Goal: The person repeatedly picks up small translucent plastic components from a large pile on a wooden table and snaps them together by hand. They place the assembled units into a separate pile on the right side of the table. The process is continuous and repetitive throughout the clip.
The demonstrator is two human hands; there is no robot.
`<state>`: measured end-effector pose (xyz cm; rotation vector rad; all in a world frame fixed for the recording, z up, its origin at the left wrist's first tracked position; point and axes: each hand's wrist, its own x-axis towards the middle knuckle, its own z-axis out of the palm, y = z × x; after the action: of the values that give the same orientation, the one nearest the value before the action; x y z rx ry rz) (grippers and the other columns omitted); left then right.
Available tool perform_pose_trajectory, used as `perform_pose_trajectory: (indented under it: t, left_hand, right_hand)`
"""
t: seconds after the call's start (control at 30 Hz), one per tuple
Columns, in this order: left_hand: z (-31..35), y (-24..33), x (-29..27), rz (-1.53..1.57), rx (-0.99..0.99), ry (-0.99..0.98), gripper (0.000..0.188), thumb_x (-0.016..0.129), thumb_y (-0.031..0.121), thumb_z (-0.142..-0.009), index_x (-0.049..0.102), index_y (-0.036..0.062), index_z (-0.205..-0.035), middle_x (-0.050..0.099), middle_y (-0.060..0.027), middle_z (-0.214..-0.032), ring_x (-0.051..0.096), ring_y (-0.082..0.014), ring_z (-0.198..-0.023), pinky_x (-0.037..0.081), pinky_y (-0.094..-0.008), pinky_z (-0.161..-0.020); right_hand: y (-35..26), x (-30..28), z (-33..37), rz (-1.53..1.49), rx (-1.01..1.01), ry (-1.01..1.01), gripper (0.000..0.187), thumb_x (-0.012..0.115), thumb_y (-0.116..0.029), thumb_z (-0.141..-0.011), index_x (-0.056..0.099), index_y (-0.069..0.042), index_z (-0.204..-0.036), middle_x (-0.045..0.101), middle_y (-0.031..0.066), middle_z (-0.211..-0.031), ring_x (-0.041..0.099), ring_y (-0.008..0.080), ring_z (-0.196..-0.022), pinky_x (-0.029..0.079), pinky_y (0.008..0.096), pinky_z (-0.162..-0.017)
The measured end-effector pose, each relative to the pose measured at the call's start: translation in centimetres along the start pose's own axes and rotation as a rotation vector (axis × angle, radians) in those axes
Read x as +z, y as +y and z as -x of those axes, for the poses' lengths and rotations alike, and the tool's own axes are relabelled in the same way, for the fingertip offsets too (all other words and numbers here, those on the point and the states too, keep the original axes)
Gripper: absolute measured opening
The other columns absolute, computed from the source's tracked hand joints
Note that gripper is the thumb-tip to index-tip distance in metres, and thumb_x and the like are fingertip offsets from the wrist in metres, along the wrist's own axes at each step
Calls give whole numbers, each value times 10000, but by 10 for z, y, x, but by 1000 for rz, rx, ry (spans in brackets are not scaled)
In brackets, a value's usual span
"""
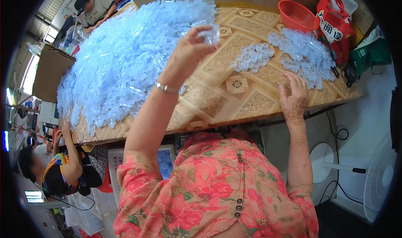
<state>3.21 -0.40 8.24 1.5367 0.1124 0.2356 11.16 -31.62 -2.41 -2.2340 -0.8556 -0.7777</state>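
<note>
My left hand [189, 48] is raised above the table, fingers pinched on a small clear plastic piece [210, 34]. A silver bracelet sits on that wrist. Beneath and to the left of it spreads a huge heap of clear bluish plastic pieces [121, 66]. My right hand [293, 96] lies flat on the patterned tabletop [226, 99] near the front edge, fingers spread, holding nothing. Just beyond it are a small cluster of round clear pieces [252, 57] and a larger pile of clear pieces [305, 53].
A red plastic basket [296, 14] and a red bag [335, 24] stand at the far right of the table. One person sits at the far end [94, 9], another at the left side [63, 166]. A white fan [379, 179] stands on the floor at right.
</note>
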Motion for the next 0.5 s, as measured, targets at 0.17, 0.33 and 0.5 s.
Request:
perform_pose_trajectory:
  t: [0.17,0.33,0.5]
  left_hand:
    - [63,-30,57,398,-78,-263,635,682,-30,-883,395,55,-1443,617,-122,-1203,625,-186,-1085,492,-314,-983]
    - [77,-63,82,526,-18,-381,742,687,10,-912,275,91,-1524,591,-128,-1263,594,-169,-1139,474,-306,-1008]
    - [80,-63,86,468,-5,-426,848,676,0,-920,167,124,-1587,591,-127,-1263,602,-170,-1134,485,-309,-997]
  right_hand:
    - [-57,-3,3,-671,282,-191,345,638,-274,-962,648,-10,-1183,659,155,-1147,599,297,-1127,447,382,-990]
    - [-81,-2,2,-1108,371,-386,383,544,-282,-1038,606,23,-1261,665,86,-1135,614,179,-1071,464,315,-957]
    - [-80,-5,7,-1396,588,-545,420,530,-288,-1047,559,26,-1324,652,45,-1130,601,107,-1030,479,273,-913]
